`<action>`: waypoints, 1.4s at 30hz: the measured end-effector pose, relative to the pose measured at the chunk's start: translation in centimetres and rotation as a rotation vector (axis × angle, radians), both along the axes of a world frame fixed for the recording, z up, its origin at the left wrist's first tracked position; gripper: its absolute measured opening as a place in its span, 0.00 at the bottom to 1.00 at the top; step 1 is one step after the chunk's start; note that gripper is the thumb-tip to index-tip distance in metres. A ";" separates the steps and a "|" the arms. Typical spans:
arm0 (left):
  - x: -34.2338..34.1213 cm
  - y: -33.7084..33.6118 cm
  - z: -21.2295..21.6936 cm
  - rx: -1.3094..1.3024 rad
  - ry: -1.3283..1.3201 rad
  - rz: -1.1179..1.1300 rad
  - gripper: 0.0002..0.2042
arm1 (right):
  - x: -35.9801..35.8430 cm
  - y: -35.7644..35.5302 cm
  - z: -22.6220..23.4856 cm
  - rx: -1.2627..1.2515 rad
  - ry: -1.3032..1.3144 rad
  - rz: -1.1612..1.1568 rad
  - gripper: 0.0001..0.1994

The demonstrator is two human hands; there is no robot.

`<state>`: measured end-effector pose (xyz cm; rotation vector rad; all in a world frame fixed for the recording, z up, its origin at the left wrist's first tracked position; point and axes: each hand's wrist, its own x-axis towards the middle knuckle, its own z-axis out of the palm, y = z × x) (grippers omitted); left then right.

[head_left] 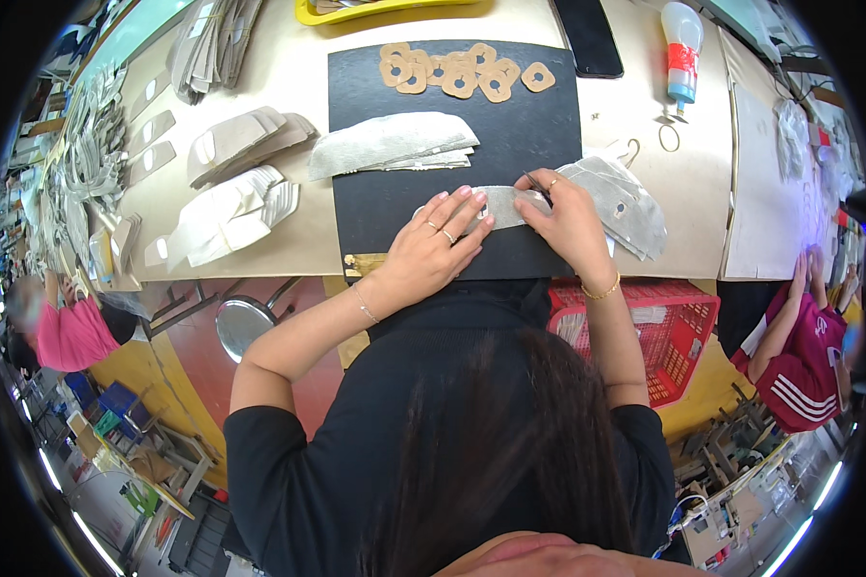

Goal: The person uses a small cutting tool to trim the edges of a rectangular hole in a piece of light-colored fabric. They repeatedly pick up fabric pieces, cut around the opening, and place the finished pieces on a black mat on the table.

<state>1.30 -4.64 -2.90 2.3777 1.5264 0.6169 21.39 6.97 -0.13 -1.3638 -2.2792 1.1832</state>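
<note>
A curved, pale grey piece of sheet material (510,213) lies flat near the front edge of a black mat (539,125). My left hand (431,245) rests on its left part, fingers stretched out and pressing it down. My right hand (565,219) is at its right end, closed around a thin dark pointed tool (537,185) whose kind I cannot make out. Behind my hands lies a stack of similar grey pieces (394,144). Fanned grey pieces with small holes (630,213) lie right of my right hand. Small brown pieces with round holes (459,75) are scattered at the mat's far side.
Stacks of beige pieces (245,144) and white pieces (231,216) lie left of the mat. A black phone (587,37) and a squeeze bottle (682,58) are at the far right. Below the table edge stands a red basket (678,351). Co-workers sit at both sides.
</note>
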 end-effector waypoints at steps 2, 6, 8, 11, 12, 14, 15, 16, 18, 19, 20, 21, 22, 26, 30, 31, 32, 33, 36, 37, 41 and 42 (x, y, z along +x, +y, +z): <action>0.2 0.3 0.6 0.001 0.025 0.002 0.20 | -0.1 -0.1 0.1 0.004 0.009 -0.009 0.10; -1.4 2.1 2.1 -0.176 -0.057 -0.085 0.15 | -0.2 -0.6 0.5 0.067 0.009 -0.002 0.10; -3.4 3.9 2.5 -0.434 -0.438 -0.040 0.13 | 0.2 -1.0 0.7 0.116 0.020 -0.007 0.09; -6.0 5.2 2.9 -0.147 -0.359 0.249 0.16 | 2.5 -1.2 1.4 -0.165 0.149 -0.179 0.10; -7.0 5.5 3.0 -0.074 -0.231 0.366 0.17 | 3.6 -1.1 1.6 -0.173 0.125 -0.264 0.10; -8.6 5.6 3.1 -0.069 -0.047 0.564 0.18 | 6.3 -0.6 1.9 -0.156 0.144 -0.400 0.10; -9.1 5.6 3.0 -0.053 0.040 0.659 0.19 | 7.7 -0.4 2.2 -0.127 0.091 -0.443 0.11; -9.4 5.5 3.0 -0.107 0.053 0.653 0.19 | 9.2 -0.1 2.6 -0.112 0.007 -0.505 0.12; -9.7 5.3 2.8 -0.199 0.072 0.635 0.20 | 11.1 0.1 3.0 0.020 -0.217 -0.559 0.15; -9.6 5.3 2.7 -0.158 0.100 0.627 0.20 | 11.7 0.0 3.1 0.135 -0.355 -0.546 0.16; -9.5 5.2 2.6 -0.091 0.117 0.625 0.17 | 12.0 -0.1 3.2 0.202 -0.488 -0.570 0.17; -9.3 5.2 2.6 -0.045 0.138 0.627 0.15 | 12.3 -0.1 3.6 0.131 -0.507 -0.624 0.17; -9.1 5.1 2.7 0.014 0.156 0.627 0.13 | 12.1 -0.2 3.7 0.181 -0.493 -0.612 0.17; -7.7 4.9 3.9 -0.007 0.114 0.591 0.05 | 9.2 0.3 4.4 0.169 -0.238 -0.515 0.15; -6.2 3.6 7.0 -0.222 -0.332 0.592 0.05 | 3.4 0.5 4.4 0.001 0.097 -0.335 0.20; -6.1 3.1 8.1 -0.394 -0.570 0.635 0.06 | 2.1 0.3 4.6 -0.095 0.278 -0.302 0.23; -5.9 2.6 9.2 -0.567 -0.809 0.673 0.06 | 0.9 0.2 4.7 -0.198 0.352 -0.330 0.26; -5.8 2.2 10.2 -0.568 -0.987 0.585 0.08 | -0.2 0.2 4.8 -0.270 0.484 -0.309 0.28; -4.5 1.9 12.2 -0.509 -1.249 0.442 0.08 | -2.2 0.1 5.5 -0.500 0.752 -0.342 0.28; -4.0 2.0 12.6 -0.486 -1.299 0.413 0.08 | -2.3 0.2 5.8 -0.563 0.778 -0.385 0.26; -3.3 1.9 13.6 -0.596 -1.257 0.429 0.08 | -1.9 0.3 7.5 -0.465 1.060 -0.440 0.12; -3.1 2.0 13.6 -0.581 -1.171 0.410 0.08 | -1.8 0.4 8.0 -0.398 1.098 -0.434 0.10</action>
